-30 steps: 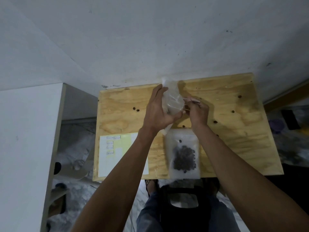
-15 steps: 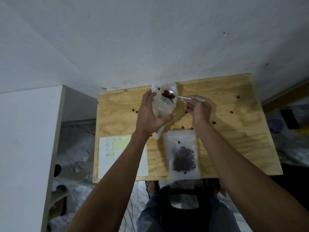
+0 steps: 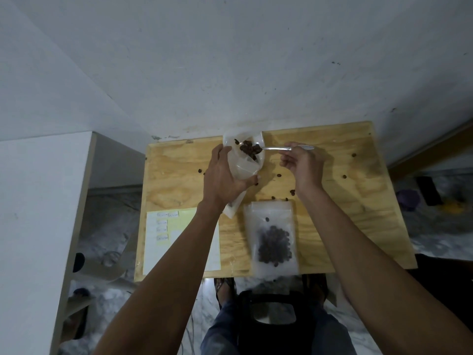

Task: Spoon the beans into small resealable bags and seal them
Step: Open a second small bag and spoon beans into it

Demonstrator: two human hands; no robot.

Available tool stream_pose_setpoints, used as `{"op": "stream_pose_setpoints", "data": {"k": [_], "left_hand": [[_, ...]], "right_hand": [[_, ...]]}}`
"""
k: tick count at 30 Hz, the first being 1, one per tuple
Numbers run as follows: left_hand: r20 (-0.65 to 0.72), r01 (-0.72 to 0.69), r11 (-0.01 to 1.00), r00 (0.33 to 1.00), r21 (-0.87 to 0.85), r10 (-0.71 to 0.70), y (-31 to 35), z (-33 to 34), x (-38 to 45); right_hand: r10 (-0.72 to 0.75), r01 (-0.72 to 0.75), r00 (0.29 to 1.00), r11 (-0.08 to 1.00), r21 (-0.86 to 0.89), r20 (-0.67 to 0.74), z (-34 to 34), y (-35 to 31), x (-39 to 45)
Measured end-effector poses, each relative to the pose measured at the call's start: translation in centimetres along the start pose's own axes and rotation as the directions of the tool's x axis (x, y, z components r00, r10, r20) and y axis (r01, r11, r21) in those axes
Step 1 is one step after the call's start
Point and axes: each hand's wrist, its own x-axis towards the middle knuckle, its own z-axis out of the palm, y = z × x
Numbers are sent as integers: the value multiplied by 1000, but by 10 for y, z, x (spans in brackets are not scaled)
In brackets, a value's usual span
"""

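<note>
1. Your left hand [image 3: 222, 180] holds the open bag [image 3: 244, 165] up above the far middle of the table [image 3: 358, 201], fingers curled behind it and thumb across its front; the bag is thin, clear plastic, mouth tilted up, lower end hanging by your wrist.
2. Your right hand [image 3: 303, 167] pinches the thin metal handle of the spoon [image 3: 276, 148]; its bowl sits in the bag's mouth, heaped with dark beans [image 3: 249, 149].
3. Each grip is closed on its thing: left round the bag, right on the spoon.
4. A second bag [image 3: 272, 239], flat and clear, lies at the table's near edge, just beside your right forearm, with a dark clump of beans inside.
5. Loose beans [image 3: 279, 175] lie scattered on the bare plywood around and beyond both hands.
6. A pale sheet [image 3: 163, 242] with small labels lies on the near left corner, partly under your left forearm.
7. The wall [image 3: 230, 60] behind the table is white and scuffed.
</note>
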Motion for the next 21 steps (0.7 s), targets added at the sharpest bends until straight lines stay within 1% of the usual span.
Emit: {"op": "stream_pose_setpoints", "data": {"k": [1,3,4,5,8,10,11,15,18,21], "left_hand": [[-8,-4,1000,1000,-4,4,0,0,0],[-18,-13,1000,1000,-14,13,0,1,-2],[-16,-13,1000,1000,-17,12,-1,1,-2],[-9,-10,1000,1000,-15,10,-2,1,-3],[2,4,1000,1000,-19,-4,-4,1,-5],[6,11,1000,1000,-25,-11,-5,0,-6],[5,9,1000,1000,-28,-9,-5,0,-6],[-9,-24,998,1000,-54,24,-6,0,-9],[-27,-55,996,998,-74,53,-1,-1,-10],[-49,-80,994,996,-73,76,2,-1,-11]], "right_hand": [[-32,34,998,998,-43,49,1,0,-2],[-124,154,978,972,-177,165,1,2,-5],[-168,210,967,953,-221,193,1,3,-6],[-204,245,961,941,-233,184,0,5,-6],[-295,299,954,928,-224,54,-2,8,-4],[-346,336,938,903,-267,13,-2,11,-3],[-367,356,930,883,-306,24,-2,13,-5],[-436,461,884,745,-483,170,-7,25,-7],[-435,461,881,705,-538,184,-7,31,-9],[-473,497,858,660,-563,201,-5,31,-15]]}}
